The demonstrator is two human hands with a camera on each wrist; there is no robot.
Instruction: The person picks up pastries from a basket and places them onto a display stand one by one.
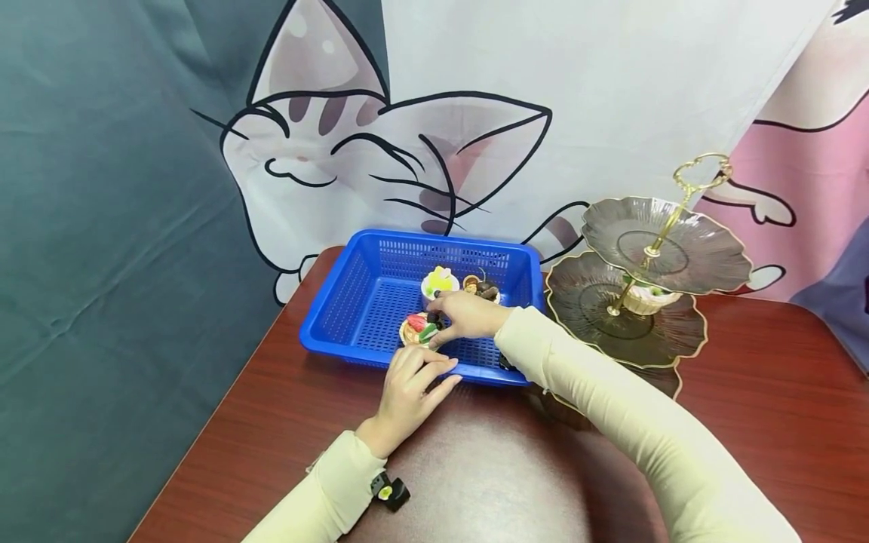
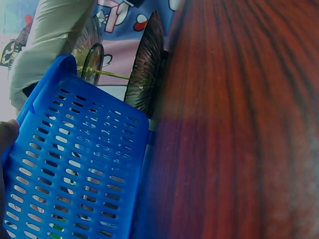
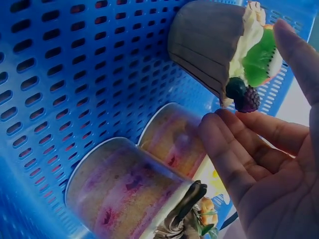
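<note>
Inside the blue plastic basket [image 1: 339, 308], my right hand [image 1: 468, 315] reaches down over a fruit-topped toy cupcake [image 3: 204, 47]. In the right wrist view its thumb is by the kiwi slice and the fingertips are beside the dark berries at the cup's edge. My left hand [image 1: 410, 385] holds the basket's front rim, thumb on the outer side and fingers over the top. Behind the cupcake stand a layered cake cup with a yellow topping [image 1: 440, 280] and a chocolate-topped cake cup [image 3: 129, 186].
A tiered cake stand [image 1: 627, 264] with dark scalloped plates and a gold handle stands to the right of the basket. A cream-topped toy cake [image 1: 648, 300] sits on its middle tier. The brown table [image 1: 271, 437] ends against a cat-print curtain [image 1: 475, 45].
</note>
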